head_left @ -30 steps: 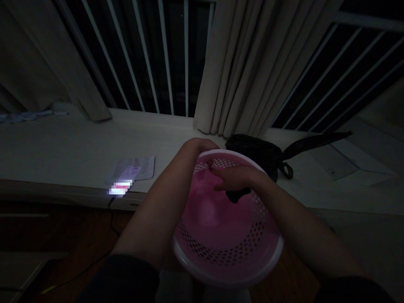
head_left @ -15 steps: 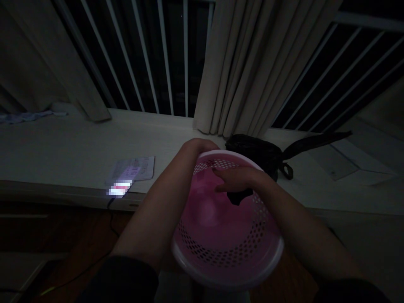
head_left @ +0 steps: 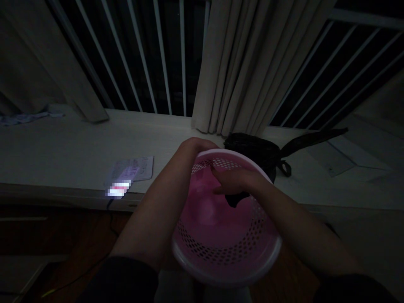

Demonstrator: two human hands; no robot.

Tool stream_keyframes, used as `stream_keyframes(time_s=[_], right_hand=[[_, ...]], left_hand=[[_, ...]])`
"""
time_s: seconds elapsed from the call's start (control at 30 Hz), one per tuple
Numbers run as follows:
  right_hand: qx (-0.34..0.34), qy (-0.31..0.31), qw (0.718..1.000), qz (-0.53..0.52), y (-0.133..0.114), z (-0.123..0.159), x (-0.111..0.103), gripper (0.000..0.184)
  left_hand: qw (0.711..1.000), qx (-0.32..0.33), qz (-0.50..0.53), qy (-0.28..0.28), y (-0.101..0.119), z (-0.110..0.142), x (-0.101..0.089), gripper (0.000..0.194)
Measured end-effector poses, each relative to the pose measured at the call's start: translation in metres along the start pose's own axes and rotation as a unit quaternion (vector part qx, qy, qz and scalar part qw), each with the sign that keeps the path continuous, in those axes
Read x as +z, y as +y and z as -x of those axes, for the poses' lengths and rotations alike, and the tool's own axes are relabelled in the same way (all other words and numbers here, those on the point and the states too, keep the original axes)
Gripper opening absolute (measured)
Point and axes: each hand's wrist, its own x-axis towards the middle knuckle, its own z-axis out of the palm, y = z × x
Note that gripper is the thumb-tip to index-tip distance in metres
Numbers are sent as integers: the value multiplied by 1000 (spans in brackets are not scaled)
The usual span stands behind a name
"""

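A round pink plastic basket (head_left: 217, 219) with perforated sides and a pale rim tilts toward me. My left hand (head_left: 199, 143) reaches round the far left of its rim and holds it from outside; those fingers are mostly hidden behind the wall. Inside the basket is my right hand (head_left: 235, 180), its index finger stretched out toward the perforated far wall and another digit spread apart below. Under the right palm shows a small black piece (head_left: 235, 199), too dark to identify; its contact with the hand is unclear.
A knotted black plastic bag (head_left: 252, 147) lies on the white ledge (head_left: 78, 145) behind the basket. Left are a paper booklet (head_left: 145, 167) and a lit phone (head_left: 119, 189) with a cable, at the ledge's edge. Curtains (head_left: 224, 75) and window bars (head_left: 159, 59) stand behind.
The whole view has shifted slightly. My right hand has moved a little within the basket, its index finger pointing higher toward the far wall. My left hand keeps its place on the rim.
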Motion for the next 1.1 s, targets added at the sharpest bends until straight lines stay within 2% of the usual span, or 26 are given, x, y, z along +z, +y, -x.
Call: stream_keyframes(time_s=[0.13, 0.27, 0.5, 0.63, 0.73, 0.8, 0.87, 0.97, 1.1], right_hand=[[26, -28, 998, 41, -7, 3, -1, 96], [45, -29, 997, 58, -12, 4, 0, 95], [86, 14, 992, 90, -19, -3, 15, 96], [101, 37, 988, 114, -22, -7, 20, 91], [94, 8, 990, 109, -23, -4, 14, 92], [81, -15, 991, 102, -23, 0, 6, 93], [61, -16, 993, 98, -23, 4, -2, 81], [28, 21, 994, 104, -21, 6, -8, 52], [18, 26, 992, 125, -17, 5, -9, 42]], left_hand=[[999, -10, 35, -34, 0, 0, 2, 44], [998, -8, 60, -26, 0, 0, 3, 43], [999, -15, 51, 6, 2, 3, 6, 44], [997, -10, 71, -6, 1, 4, 9, 42], [997, -12, 76, -27, 1, 4, 9, 40], [998, -13, 52, -18, 1, 4, 8, 39], [999, -20, 34, 1, 1, 3, 6, 39], [998, -26, 50, -2, 1, 0, 3, 37], [996, -26, 77, -24, 0, -3, 1, 36]])
